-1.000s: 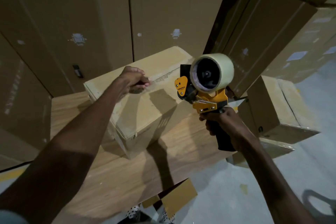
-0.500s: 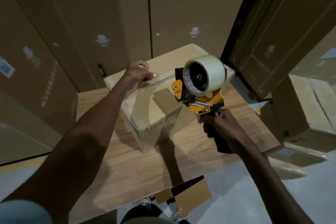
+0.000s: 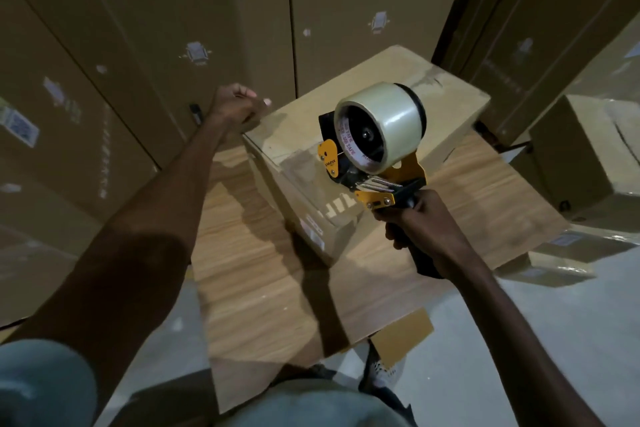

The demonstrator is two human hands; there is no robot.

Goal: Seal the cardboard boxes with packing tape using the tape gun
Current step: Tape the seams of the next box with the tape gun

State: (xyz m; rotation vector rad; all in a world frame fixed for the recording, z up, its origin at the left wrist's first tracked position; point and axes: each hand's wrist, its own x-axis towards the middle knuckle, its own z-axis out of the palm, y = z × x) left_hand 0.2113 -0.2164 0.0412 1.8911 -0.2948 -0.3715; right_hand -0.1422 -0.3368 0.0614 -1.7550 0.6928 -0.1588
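From the head view, the cardboard box sits on the wooden table. The right hand grips the handle of the yellow tape gun, held over the box. The left hand is fisted at the box's far-left corner; whether it pinches tape is unclear. Tall cartons wall the table behind, with more boxes at right.

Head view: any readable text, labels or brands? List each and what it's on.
None fully legible.
Tape roll core: red print, unreadable.
Tape gun yellow plate: brand mark, blurred.
Cardboard box side label: too small.
Stacked cartons stickers: blurred.
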